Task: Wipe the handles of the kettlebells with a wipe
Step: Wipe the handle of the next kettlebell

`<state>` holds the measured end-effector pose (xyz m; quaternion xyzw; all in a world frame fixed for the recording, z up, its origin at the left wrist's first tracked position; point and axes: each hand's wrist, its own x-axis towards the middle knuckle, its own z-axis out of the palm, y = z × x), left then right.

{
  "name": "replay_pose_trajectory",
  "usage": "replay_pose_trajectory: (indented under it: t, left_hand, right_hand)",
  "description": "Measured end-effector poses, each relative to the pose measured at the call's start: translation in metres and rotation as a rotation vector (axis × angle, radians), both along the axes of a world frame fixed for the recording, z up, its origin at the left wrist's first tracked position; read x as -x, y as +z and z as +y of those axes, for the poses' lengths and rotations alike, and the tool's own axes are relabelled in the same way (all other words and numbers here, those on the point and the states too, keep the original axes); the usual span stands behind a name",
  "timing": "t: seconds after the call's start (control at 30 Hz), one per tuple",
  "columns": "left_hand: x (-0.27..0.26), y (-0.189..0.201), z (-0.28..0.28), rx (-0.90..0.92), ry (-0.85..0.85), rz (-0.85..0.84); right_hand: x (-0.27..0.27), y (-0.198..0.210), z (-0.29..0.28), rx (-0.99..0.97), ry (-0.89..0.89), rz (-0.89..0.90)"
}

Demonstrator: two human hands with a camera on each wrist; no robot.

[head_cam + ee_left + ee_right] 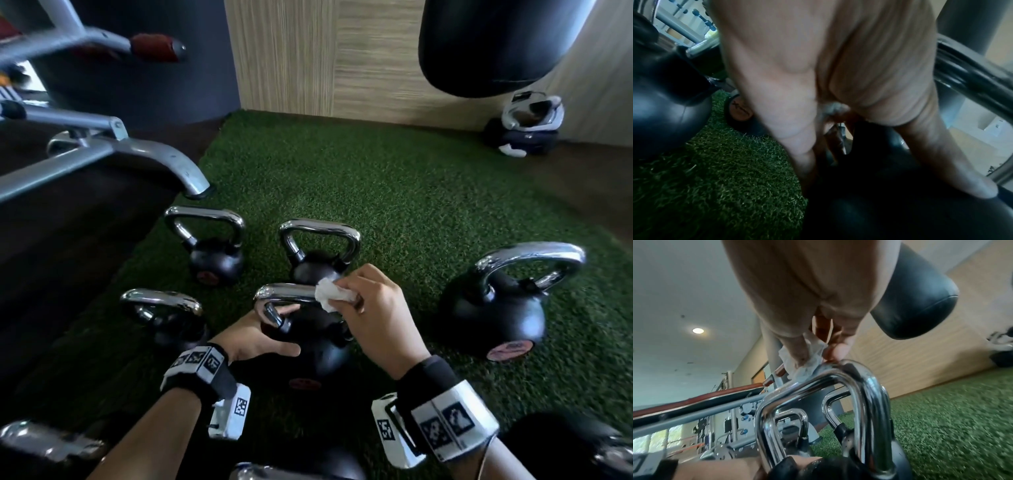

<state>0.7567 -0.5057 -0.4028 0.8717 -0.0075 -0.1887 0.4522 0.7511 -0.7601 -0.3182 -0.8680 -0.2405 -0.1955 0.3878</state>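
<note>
A black kettlebell (320, 349) with a chrome handle (286, 294) stands on the green turf in the middle of the head view. My right hand (368, 306) pinches a crumpled white wipe (330, 296) and holds it against the right end of the handle's top bar. The right wrist view shows the wipe (810, 365) bunched under my fingertips (838, 352) on the handle (865, 395). My left hand (267, 337) rests on the ball's left side with straight, spread fingers. In the left wrist view those fingers (953, 178) lie on the black ball (879, 207).
Other chrome-handled kettlebells stand around: two behind (215, 262) (317, 265), one left (171, 320), a large one right (496, 308), more at the bottom edge. A grey bench leg (171, 164) is at left; a black punching bag (507, 44) hangs at upper right. Open turf (376, 178) lies beyond.
</note>
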Motion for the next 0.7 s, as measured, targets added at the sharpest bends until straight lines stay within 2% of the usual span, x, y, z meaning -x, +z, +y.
replay_pose_trajectory:
  t: [0.1,0.23,0.37,0.5,0.57,0.7]
  left_hand:
    - [0.002,-0.005,0.001,0.029,0.017,-0.016]
    - [0.002,-0.007,0.001,0.041,0.019,-0.046]
    - [0.003,-0.011,0.002,0.051,0.028,-0.066]
    - [0.004,-0.013,-0.001,0.079,0.043,-0.067]
    - [0.005,-0.012,-0.003,0.086,0.055,-0.080]
    - [0.008,-0.009,-0.006,0.091,0.062,-0.101]
  right_hand:
    - [0.001,-0.004,0.014,0.109,-0.008,-0.116]
    - [-0.004,-0.005,0.019,0.149,-0.011,-0.219]
    - [0.002,-0.013,0.001,0.089,-0.157,-0.192]
    - [0.014,-0.012,0.010,0.105,-0.088,-0.252]
    - [0.022,-0.017,0.013,0.078,-0.098,-0.220]
    - [0.025,-0.031,-0.013,-0.055,-0.301,-0.081]
